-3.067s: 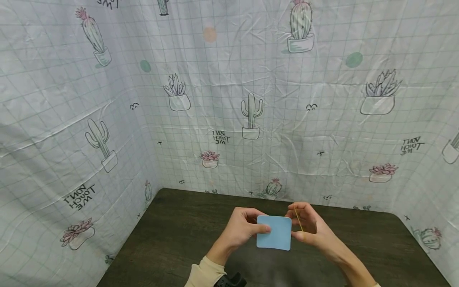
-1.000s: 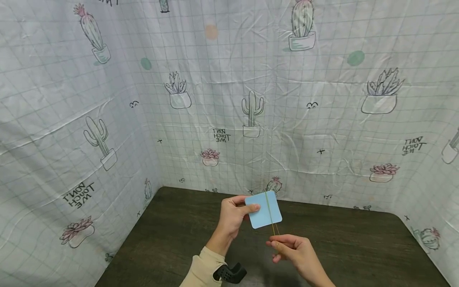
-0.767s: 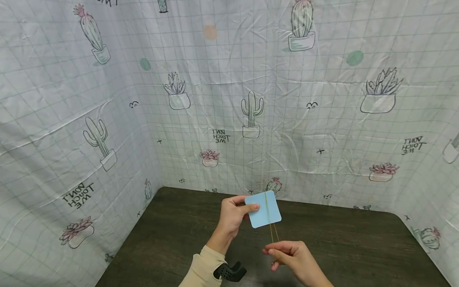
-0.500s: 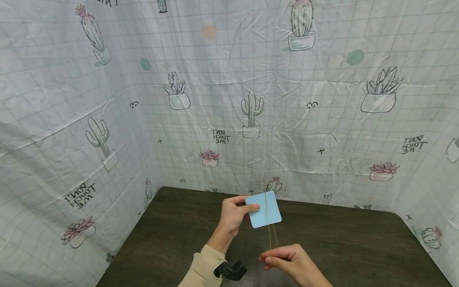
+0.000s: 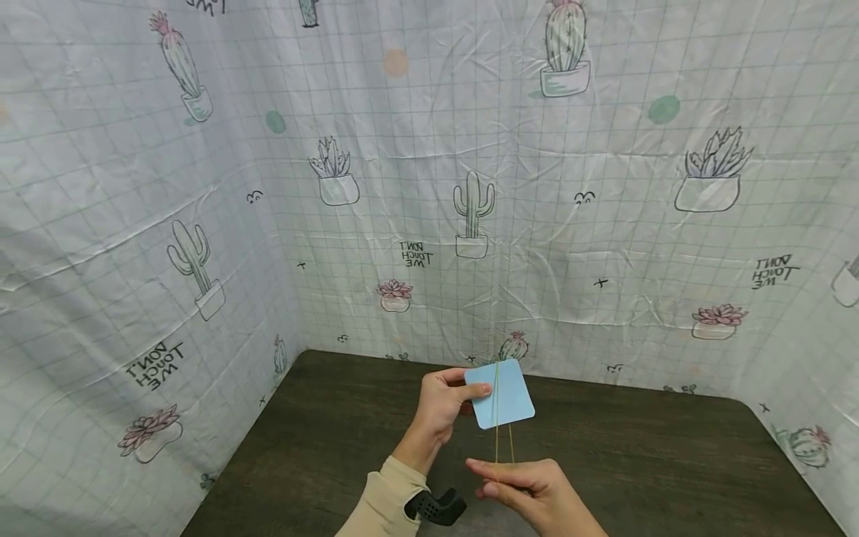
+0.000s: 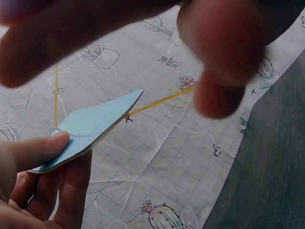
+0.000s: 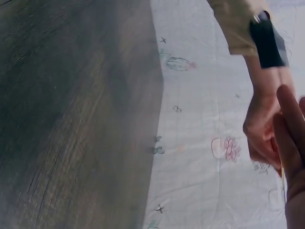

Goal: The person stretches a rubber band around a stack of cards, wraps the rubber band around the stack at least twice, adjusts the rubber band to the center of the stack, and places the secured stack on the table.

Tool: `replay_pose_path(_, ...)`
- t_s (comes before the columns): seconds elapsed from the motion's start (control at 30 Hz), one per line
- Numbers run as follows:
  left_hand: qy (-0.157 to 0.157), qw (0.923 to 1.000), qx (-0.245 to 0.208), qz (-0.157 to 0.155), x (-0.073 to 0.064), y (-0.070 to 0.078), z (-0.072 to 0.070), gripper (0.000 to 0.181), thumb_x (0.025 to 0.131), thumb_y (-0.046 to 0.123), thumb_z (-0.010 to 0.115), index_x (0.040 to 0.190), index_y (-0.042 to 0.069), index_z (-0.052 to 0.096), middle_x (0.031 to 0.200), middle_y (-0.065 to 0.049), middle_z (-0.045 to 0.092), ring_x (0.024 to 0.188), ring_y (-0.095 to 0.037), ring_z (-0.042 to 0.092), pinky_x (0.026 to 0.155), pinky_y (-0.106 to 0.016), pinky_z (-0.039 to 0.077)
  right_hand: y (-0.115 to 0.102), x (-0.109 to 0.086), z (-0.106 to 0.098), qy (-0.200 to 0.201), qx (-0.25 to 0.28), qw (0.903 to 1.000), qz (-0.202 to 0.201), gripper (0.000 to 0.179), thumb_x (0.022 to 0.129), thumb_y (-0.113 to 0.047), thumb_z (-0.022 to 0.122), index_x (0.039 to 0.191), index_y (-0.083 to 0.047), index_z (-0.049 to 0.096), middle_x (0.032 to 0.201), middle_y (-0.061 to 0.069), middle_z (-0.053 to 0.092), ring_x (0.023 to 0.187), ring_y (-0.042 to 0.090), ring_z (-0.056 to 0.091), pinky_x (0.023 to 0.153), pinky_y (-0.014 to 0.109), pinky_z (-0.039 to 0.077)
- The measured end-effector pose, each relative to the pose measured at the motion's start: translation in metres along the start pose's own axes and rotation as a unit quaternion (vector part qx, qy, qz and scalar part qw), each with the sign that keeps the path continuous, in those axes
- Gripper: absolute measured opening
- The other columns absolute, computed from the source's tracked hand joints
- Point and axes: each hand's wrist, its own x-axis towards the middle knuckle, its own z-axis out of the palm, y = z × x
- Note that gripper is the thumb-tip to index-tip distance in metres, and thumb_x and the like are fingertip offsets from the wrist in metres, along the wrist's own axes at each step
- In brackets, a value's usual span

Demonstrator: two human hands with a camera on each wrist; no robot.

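Note:
My left hand (image 5: 439,406) pinches a light blue square card (image 5: 513,399) with rounded corners, thumb on its face and fingers behind. The left wrist view shows the card (image 6: 97,121) edge-on as a thin slab; whether it is one piece or a stack, I cannot tell. A thin yellow rubber band (image 5: 497,447) runs over the card's face and stretches below its lower edge in two strands. Below the card, my right hand (image 5: 537,488) holds the band's lower end between thumb and fingers. That right hand (image 7: 295,148) is only partly visible in its wrist view.
A dark wooden table (image 5: 322,440) lies under both hands. Behind and at the sides hangs a pale curtain (image 5: 429,149) printed with cacti. A black strap device (image 5: 436,507) sits on the left wrist.
The rubber band, earlier spread on the right fingers beside the card, now passes around the card and is pulled downward. The card has tilted. Lately my right hand has shifted slightly left.

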Motion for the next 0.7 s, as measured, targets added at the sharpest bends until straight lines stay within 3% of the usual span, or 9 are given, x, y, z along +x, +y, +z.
replay_pose_path(0.07,0.002,1.0,-0.004,-0.003,0.0,-0.001,0.0,0.026,0.078,-0.006,0.081,0.102,-0.012,0.074,0.083,-0.012,0.073,0.063,-0.015,0.069,0.056,-0.029,0.057,0.001,0.002,0.006,0.008,-0.062,0.9965,-0.056,0.044,0.092,0.02,0.055,0.135,0.011,0.057,0.135,0.017,0.06,0.098,0.021,0.072,0.075,0.036,0.059)
replay_pose_path(0.13,0.004,1.0,-0.006,-0.004,0.001,-0.001,0.001,0.025,0.078,-0.007,0.081,0.101,-0.011,0.074,0.081,-0.01,0.072,0.063,-0.015,0.069,0.055,-0.028,0.056,0.001,0.004,0.011,0.018,-0.124,0.9872,-0.099,0.042,0.095,0.015,0.055,0.137,0.01,0.055,0.138,0.017,0.058,0.097,0.019,0.072,0.073,0.03,0.059)
replay_pose_path(0.3,0.007,0.9999,-0.012,-0.006,0.0,0.0,0.002,0.023,0.078,-0.007,0.08,0.1,-0.011,0.074,0.078,-0.006,0.072,0.062,-0.015,0.068,0.054,-0.027,0.055,-0.004,0.01,0.021,0.047,-0.273,0.9424,-0.187,0.038,0.106,-0.01,0.05,0.137,0.013,0.053,0.144,0.019,0.053,0.094,0.015,0.072,0.069,0.02,0.056)
replay_pose_path(0.4,0.009,0.9998,-0.019,-0.005,-0.001,0.0,0.004,0.023,0.078,-0.008,0.08,0.1,-0.012,0.074,0.078,-0.006,0.072,0.061,-0.014,0.068,0.053,-0.027,0.055,-0.012,0.014,0.027,0.07,-0.331,0.9136,-0.226,0.045,0.109,-0.019,0.045,0.133,0.017,0.054,0.145,0.021,0.05,0.089,0.014,0.073,0.067,0.018,0.055)
replay_pose_path(0.53,0.01,0.9996,-0.024,-0.005,-0.004,0.001,0.006,0.024,0.079,-0.007,0.08,0.102,-0.011,0.074,0.077,-0.004,0.072,0.061,-0.013,0.068,0.052,-0.026,0.054,-0.02,0.017,0.034,0.117,-0.372,0.8841,-0.258,0.05,0.11,-0.023,0.041,0.133,0.02,0.051,0.149,0.022,0.045,0.076,0.015,0.074,0.065,0.019,0.055)
replay_pose_path(0.6,0.013,0.9995,-0.029,-0.005,-0.006,0.002,0.008,0.024,0.079,-0.007,0.08,0.102,-0.011,0.074,0.077,-0.003,0.072,0.061,-0.013,0.068,0.052,-0.025,0.054,-0.024,0.018,0.038,0.149,-0.373,0.8772,-0.262,0.051,0.111,-0.023,0.039,0.137,0.021,0.046,0.152,0.022,0.041,0.071,0.014,0.073,0.063,0.02,0.056)
replay_pose_path(0.7,0.025,0.999,-0.036,0.001,-0.009,0.002,0.01,0.023,0.079,-0.008,0.079,0.102,-0.011,0.074,0.077,-0.004,0.072,0.061,-0.013,0.068,0.052,-0.024,0.053,-0.029,0.022,0.045,0.211,-0.333,0.878,-0.272,0.049,0.111,-0.017,0.04,0.138,0.024,0.039,0.153,0.025,0.038,0.067,0.015,0.073,0.062,0.022,0.056)
